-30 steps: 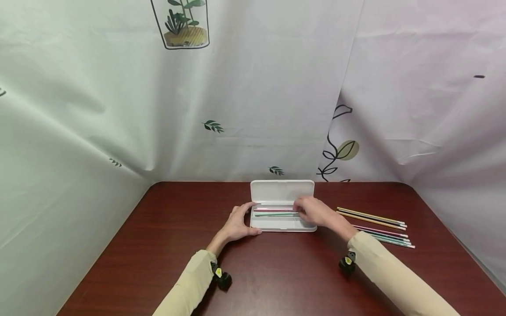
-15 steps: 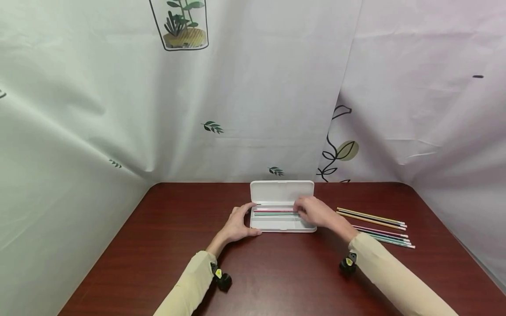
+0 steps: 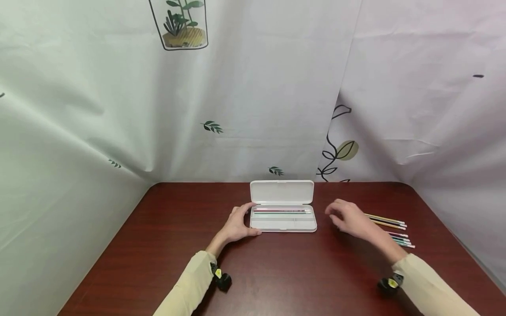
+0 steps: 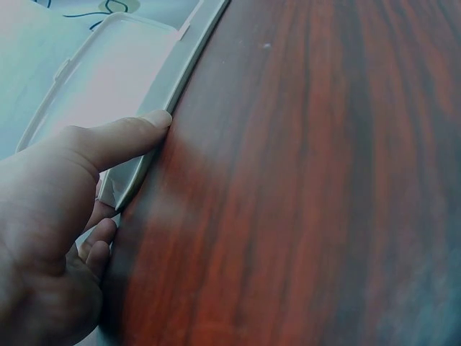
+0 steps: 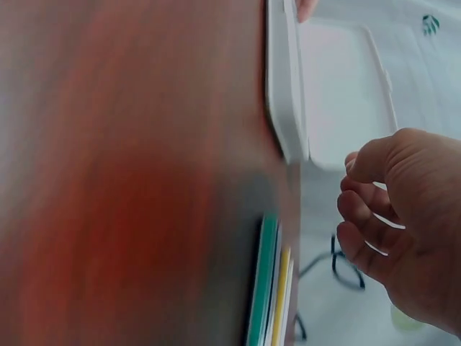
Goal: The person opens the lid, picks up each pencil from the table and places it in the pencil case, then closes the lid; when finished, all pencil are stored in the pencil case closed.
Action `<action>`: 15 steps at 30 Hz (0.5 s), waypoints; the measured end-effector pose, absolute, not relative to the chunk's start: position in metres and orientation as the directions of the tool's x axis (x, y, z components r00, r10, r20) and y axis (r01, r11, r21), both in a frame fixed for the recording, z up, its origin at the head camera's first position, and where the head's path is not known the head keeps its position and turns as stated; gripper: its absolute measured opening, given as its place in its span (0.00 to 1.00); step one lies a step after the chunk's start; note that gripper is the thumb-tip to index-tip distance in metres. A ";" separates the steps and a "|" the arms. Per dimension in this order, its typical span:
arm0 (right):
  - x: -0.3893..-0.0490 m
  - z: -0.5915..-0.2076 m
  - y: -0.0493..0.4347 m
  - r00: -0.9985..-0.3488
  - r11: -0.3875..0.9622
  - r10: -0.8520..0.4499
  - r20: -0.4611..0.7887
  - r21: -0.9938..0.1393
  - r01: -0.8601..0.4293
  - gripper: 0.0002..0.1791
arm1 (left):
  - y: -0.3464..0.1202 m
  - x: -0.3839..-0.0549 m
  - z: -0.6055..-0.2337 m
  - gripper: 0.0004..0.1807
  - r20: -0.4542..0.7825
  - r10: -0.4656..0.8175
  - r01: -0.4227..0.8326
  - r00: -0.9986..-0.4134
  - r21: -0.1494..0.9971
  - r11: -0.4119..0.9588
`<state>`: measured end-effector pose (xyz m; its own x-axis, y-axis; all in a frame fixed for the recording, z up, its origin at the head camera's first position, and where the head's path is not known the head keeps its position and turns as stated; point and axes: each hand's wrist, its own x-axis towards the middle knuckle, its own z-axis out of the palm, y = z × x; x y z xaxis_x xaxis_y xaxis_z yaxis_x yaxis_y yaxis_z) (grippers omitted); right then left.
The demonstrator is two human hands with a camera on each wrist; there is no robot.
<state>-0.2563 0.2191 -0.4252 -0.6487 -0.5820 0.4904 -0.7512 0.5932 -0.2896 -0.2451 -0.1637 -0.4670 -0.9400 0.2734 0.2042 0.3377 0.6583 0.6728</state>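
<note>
A white pencil case (image 3: pixel 272 225) lies on the table with its lid (image 3: pixel 282 192) raised at the back. Red and green pencils (image 3: pixel 281 211) lie lengthwise in its rear compartment. My left hand (image 3: pixel 236 224) holds the case's left end, thumb on the front edge and fingers toward the back. In the left wrist view, the thumb of that hand (image 4: pixel 65 187) presses the case rim (image 4: pixel 155 115). Right of the case, my right hand (image 3: pixel 352 218) hovers with loosely bent fingers and nothing in them. The right wrist view shows this hand (image 5: pixel 425 223) apart from the case.
Yellow and black pencils (image 3: pixel 389 220) lie on the table at the right, partly behind my right arm. In front of them lie several red, green and teal pencils (image 3: pixel 401 239). A printed white cloth (image 3: pixel 253 87) hangs behind the table.
My right hand has left the pencils in the case and moved right toward the loose pencils. The pencils in the case now lie fully in view. My left hand stays in place.
</note>
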 end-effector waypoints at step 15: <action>-0.210 -0.446 0.311 -0.694 0.712 -0.467 0.547 -0.233 -0.663 0.20 | -0.163 -0.245 -0.466 0.48 0.193 0.276 0.331 -0.942 0.684 0.650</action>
<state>-0.2095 0.3113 -0.4460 -0.6944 -0.4674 0.5471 -0.6626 0.7119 -0.2328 -0.2453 -0.1628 -0.4661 -0.9416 0.2756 0.1934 0.3308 0.6505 0.6837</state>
